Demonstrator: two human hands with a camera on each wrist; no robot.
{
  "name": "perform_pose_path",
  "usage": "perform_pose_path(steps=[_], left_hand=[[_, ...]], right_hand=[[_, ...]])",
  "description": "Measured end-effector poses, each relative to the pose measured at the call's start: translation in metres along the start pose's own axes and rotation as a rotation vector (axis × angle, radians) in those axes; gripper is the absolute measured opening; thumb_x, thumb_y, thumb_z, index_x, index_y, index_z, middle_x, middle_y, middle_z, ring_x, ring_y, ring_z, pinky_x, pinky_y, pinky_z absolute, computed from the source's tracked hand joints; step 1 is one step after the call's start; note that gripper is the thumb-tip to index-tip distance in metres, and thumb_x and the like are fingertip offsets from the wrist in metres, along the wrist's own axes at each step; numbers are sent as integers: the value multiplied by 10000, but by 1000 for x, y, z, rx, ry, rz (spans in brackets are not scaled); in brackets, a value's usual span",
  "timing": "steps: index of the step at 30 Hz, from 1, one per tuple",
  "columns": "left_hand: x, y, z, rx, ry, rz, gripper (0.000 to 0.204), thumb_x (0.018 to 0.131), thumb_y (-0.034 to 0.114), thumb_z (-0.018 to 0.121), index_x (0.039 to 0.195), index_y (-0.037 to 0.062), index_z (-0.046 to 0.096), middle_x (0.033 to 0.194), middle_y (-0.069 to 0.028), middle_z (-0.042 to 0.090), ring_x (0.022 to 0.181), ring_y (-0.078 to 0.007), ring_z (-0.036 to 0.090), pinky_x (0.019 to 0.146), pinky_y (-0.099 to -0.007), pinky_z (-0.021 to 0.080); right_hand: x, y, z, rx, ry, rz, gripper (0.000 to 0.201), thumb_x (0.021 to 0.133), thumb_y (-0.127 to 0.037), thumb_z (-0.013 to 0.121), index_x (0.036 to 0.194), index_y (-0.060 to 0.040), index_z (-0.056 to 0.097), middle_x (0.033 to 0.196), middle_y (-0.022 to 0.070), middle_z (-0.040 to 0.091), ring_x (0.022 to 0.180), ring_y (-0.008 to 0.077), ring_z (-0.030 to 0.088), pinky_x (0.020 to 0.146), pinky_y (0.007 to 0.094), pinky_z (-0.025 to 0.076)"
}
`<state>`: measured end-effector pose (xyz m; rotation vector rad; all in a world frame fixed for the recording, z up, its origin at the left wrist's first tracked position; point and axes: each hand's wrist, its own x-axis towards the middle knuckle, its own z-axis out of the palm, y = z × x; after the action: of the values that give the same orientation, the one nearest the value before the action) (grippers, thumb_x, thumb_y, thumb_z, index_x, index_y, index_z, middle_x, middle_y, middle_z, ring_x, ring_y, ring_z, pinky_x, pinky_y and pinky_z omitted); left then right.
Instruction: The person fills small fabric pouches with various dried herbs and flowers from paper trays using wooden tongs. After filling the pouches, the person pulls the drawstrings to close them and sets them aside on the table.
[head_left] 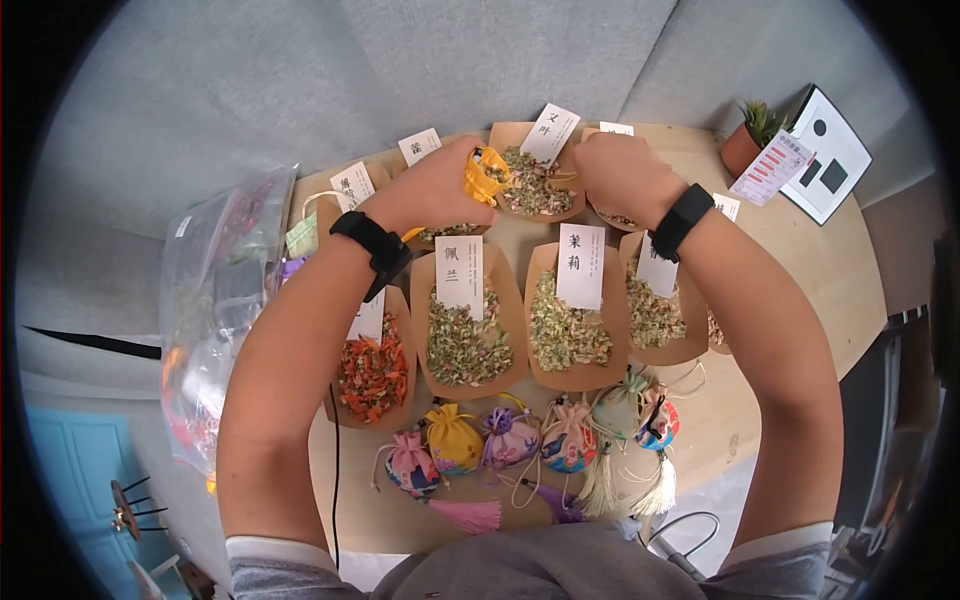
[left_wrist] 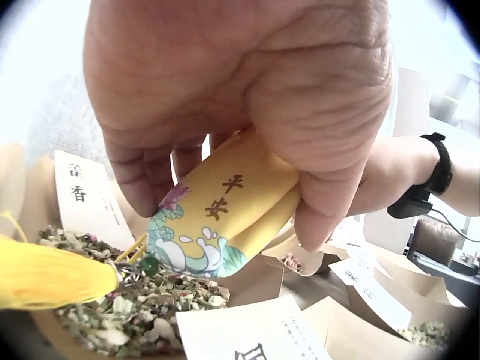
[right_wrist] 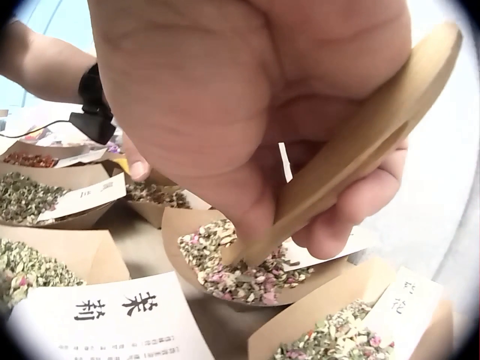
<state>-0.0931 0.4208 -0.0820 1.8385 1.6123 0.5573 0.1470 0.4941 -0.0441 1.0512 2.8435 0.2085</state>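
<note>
My left hand (head_left: 435, 190) grips a small yellow drawstring pouch (left_wrist: 217, 214), printed with a flower and wave pattern, by its sides. Its gathered mouth shows some dried herbs in the head view. A yellow tassel (left_wrist: 56, 276) with a green bead hangs from it, over a paper tray of dried herbs (left_wrist: 127, 322). Wooden tongs (right_wrist: 352, 150) are held in my right hand (head_left: 630, 180). Their tips reach into pink and pale herb pieces (right_wrist: 262, 285) in a brown paper tray (head_left: 508, 135) at the back, right of the pouch.
More paper trays of herbs stand around, including orange petals (head_left: 372, 375) at left, with white name cards (head_left: 580, 265). Filled pouches (head_left: 510, 437) line the front. A clear plastic bag (head_left: 215, 300) is at left; a potted plant (head_left: 750, 140) and tablet-like panel (head_left: 828, 155) at right.
</note>
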Motion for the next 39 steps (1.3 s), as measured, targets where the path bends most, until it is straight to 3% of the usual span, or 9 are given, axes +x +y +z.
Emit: perform_pose_path(steps=[3,7,15,30,39], left_hand=[[0,3,0,-23,17,4,755,696,231,835,1305,-41,481,1142,-186,636,1070,-272,629,909,-349,507],[-3,3,-1,-45,-11,-23,825,713,247,831,1389,-15,437,1129,-127,644,1044,-214,631,890,-318,511],[-3,0,-1,-14,4,6,818,719,242,822,1390,-19,433,1121,-123,643,1038,-215,632,892,-320,511],[-3,8,3,-42,-28,-26,663,729,204,813,1264,-6,483,1032,-101,645,957,-183,639,813,-311,516],[0,5,5,-61,-19,-14,657,740,176,810,1279,-12,485,1012,-102,658,923,-174,653,774,-307,523]], right_hand=[[2,0,0,36,-138,61,162,872,-86,599,927,4,722,956,207,728,889,351,720,764,434,578],[14,1,14,155,-193,51,190,880,-91,583,948,23,718,983,229,724,907,362,718,772,444,576],[7,-7,25,144,-56,-115,154,846,-52,598,876,12,735,923,216,719,893,356,717,772,446,583],[8,-13,25,41,10,-69,148,827,-48,625,917,-26,740,924,167,729,906,333,716,774,428,588],[8,13,-22,64,142,-44,147,783,-25,663,917,-23,724,894,195,709,905,380,701,769,450,576]])
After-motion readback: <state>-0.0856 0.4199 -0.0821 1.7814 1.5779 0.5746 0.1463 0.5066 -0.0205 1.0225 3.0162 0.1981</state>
